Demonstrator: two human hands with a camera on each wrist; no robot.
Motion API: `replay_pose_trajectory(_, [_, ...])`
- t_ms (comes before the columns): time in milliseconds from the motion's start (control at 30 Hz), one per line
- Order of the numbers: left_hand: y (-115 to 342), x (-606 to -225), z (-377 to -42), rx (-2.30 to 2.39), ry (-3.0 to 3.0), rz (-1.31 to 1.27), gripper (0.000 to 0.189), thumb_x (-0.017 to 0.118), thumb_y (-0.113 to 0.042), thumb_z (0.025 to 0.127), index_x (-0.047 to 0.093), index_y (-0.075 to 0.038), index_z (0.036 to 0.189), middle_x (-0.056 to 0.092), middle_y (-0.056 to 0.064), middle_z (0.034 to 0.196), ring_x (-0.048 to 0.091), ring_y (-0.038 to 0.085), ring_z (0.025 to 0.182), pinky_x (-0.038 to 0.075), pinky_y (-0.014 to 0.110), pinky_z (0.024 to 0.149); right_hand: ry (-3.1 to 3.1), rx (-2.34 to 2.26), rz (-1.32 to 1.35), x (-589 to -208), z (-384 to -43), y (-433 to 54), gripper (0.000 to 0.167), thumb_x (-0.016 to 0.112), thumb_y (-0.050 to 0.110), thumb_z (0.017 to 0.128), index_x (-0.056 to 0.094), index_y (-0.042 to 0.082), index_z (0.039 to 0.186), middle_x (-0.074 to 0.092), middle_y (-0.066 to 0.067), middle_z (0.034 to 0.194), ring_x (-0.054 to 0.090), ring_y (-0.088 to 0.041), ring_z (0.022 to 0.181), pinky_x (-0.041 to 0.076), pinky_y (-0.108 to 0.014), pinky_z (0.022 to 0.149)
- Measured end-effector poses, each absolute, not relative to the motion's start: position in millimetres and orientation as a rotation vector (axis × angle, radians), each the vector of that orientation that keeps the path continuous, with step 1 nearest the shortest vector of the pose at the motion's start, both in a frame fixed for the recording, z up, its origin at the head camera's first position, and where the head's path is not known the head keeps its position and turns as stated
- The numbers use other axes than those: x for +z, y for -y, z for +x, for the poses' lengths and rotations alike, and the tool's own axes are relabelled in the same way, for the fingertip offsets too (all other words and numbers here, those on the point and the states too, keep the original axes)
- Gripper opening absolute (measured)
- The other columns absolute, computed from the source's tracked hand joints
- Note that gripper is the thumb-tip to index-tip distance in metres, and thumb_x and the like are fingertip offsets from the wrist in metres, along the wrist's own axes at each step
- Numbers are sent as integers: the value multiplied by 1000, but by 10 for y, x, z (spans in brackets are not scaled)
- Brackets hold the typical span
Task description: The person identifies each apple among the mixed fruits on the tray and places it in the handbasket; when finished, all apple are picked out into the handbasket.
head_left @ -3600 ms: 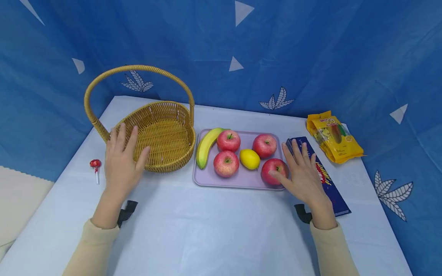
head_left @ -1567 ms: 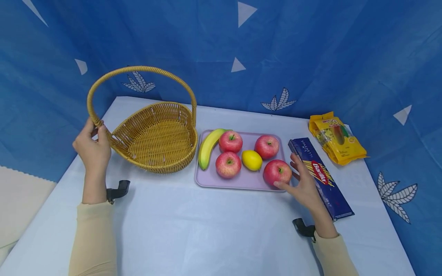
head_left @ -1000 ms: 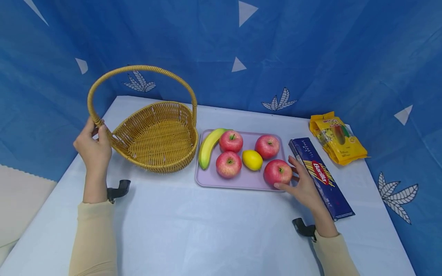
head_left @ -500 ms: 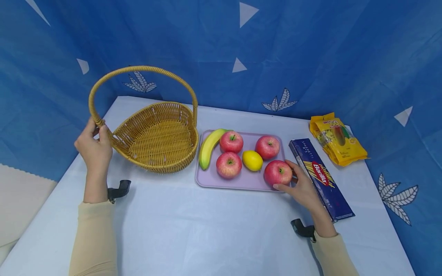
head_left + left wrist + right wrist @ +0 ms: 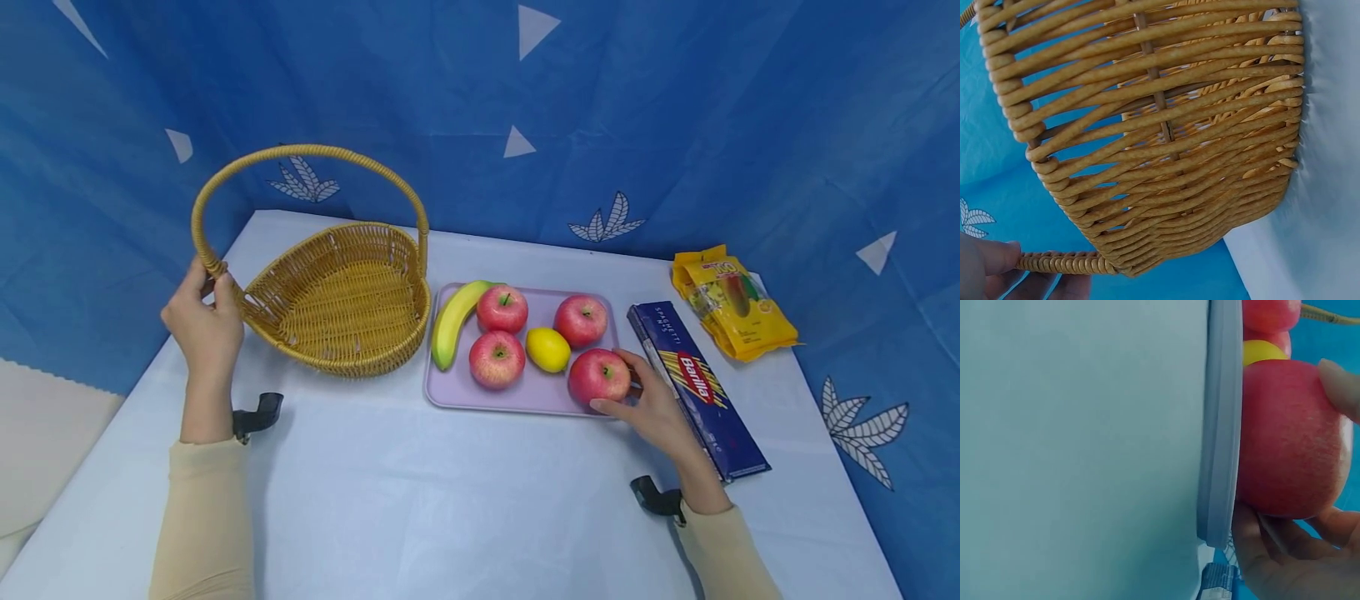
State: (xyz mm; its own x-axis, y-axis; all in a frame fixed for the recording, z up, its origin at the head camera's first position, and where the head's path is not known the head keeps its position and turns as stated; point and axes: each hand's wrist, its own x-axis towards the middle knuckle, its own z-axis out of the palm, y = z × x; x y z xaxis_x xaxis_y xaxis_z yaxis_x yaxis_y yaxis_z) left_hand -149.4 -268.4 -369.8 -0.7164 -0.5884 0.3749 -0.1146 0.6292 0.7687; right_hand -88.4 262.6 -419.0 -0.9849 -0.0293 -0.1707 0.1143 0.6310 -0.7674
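My left hand grips the lower left end of the arched handle of a wicker basket. In the left wrist view, thumb and fingers close round the wrapped handle, beside the basket's woven side. At the front right corner of a lilac tray, my right hand holds a red apple. The right wrist view has the thumb on one side of this apple and the fingers under its other side. Two more apples, in front and a lemon are close by.
A banana lies along the tray's left side, and another apple is at the back right. Right of the tray lie a blue spaghetti box and a yellow snack bag. A blue curtain hangs behind the white table.
My left hand has gone from open above the table to gripping the basket handle. My right hand has closed on the front right apple, which has shifted slightly left.
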Motion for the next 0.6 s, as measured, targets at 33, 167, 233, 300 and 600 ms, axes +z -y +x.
replay_pose_trajectory(33, [2683, -3696, -1492, -991, 2231, 543, 35, 44, -28, 104, 61, -17, 132, 67, 7, 127, 62, 20, 120, 53, 43, 101, -2683, -1280, 60, -4177, -887, -2619, 91, 80, 29, 81, 27, 9, 152, 40, -20, 147, 42, -36, 129, 46, -57, 105])
replay_pose_trajectory(167, [2682, -3696, -1491, -988, 2233, 538, 34, 44, -28, 104, 61, -17, 132, 67, 7, 127, 61, 20, 120, 53, 43, 101, -2675, -1345, -7, -4081, -899, -2579, 88, 80, 28, 81, 30, 9, 151, 43, -18, 146, 43, -34, 128, 48, -51, 105])
replay_pose_trajectory(233, [2684, -3700, -1492, -989, 2231, 538, 34, 45, -28, 104, 61, -17, 132, 67, 7, 127, 62, 20, 120, 53, 44, 101, -2679, -1384, -53, -4008, -905, -2546, 86, 80, 26, 81, 32, 8, 150, 44, -16, 145, 44, -32, 127, 50, -39, 102])
replay_pose_trajectory(300, [2684, -3707, -1493, -989, 2230, 544, 34, 44, -29, 104, 61, -17, 132, 67, 7, 127, 62, 20, 120, 53, 44, 101, -2675, -1430, -99, -3928, -910, -2498, 84, 80, 23, 81, 33, 9, 149, 44, -15, 145, 44, -30, 126, 49, -24, 97])
replay_pose_trajectory(600, [2695, -3718, -1501, -977, 2224, 524, 34, 45, -28, 104, 62, -15, 130, 67, 8, 126, 62, 20, 120, 53, 45, 100, -2637, -1604, -287, -3664, -984, -2104, 84, 82, 12, 77, 37, 8, 148, 47, -12, 140, 46, -24, 124, 52, -12, 85])
